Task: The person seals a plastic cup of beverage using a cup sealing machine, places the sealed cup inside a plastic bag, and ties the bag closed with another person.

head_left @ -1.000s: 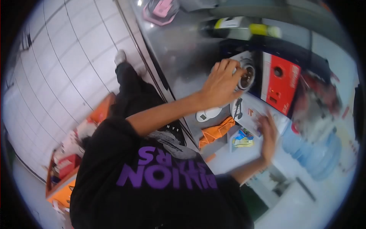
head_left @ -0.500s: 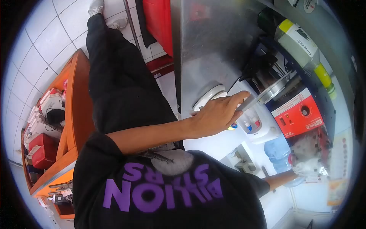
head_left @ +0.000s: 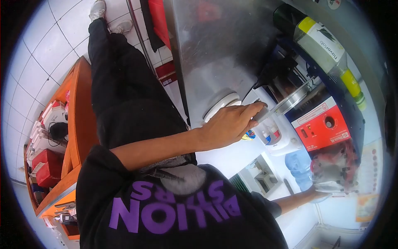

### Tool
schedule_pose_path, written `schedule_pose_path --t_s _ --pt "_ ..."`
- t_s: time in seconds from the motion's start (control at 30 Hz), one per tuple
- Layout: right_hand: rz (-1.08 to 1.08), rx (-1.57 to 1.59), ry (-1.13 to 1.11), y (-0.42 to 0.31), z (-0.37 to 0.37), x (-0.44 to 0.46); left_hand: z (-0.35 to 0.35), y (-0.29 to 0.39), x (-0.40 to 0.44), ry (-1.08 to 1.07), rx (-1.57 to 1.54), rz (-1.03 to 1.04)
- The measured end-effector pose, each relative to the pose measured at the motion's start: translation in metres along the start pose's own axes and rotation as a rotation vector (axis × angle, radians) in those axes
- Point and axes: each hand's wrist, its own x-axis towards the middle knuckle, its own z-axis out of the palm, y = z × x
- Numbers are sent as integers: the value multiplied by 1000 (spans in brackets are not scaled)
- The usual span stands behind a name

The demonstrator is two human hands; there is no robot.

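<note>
My left hand [head_left: 228,124] reaches across from the left, with fingers and thumb closed on the flat metal handle [head_left: 265,116] of a round metal ring [head_left: 292,101]. This ring juts from a machine with a red front panel [head_left: 321,124] and a black knob. At the lower right my right hand [head_left: 309,194] is beside a clear, crumpled plastic piece [head_left: 336,172] with red and dark printing, below the red panel. Its fingers are mostly hidden, so I cannot tell whether it grips the plastic. A white round lid-like object [head_left: 222,106] lies near my left wrist.
A flavorlab bottle [head_left: 321,41] stands by the machine. Around the steel counter [head_left: 215,54] are a white appliance [head_left: 282,141] and a blue water jug [head_left: 298,166]. An orange shelf [head_left: 78,112] with boxes is on the left; white floor tiles [head_left: 37,45] show behind.
The view has shifted slightly, so most things appear a little further left. My left hand keeps its hold on the handle. The plastic beside my right hand looks differently folded.
</note>
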Motion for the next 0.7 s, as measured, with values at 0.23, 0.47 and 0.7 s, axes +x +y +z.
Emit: schedule_pose_path --t_s 0.23,0.47,0.7 --pt "18 -28 -19 -1 10 1 0 3 0 27 -51 -15" --pt "17 -60 -35 -8 21 -3 -7 -1 4 13 -29 61" --pt "21 -75 -47 -8 33 -7 -3 -6 2 23 -70 83"
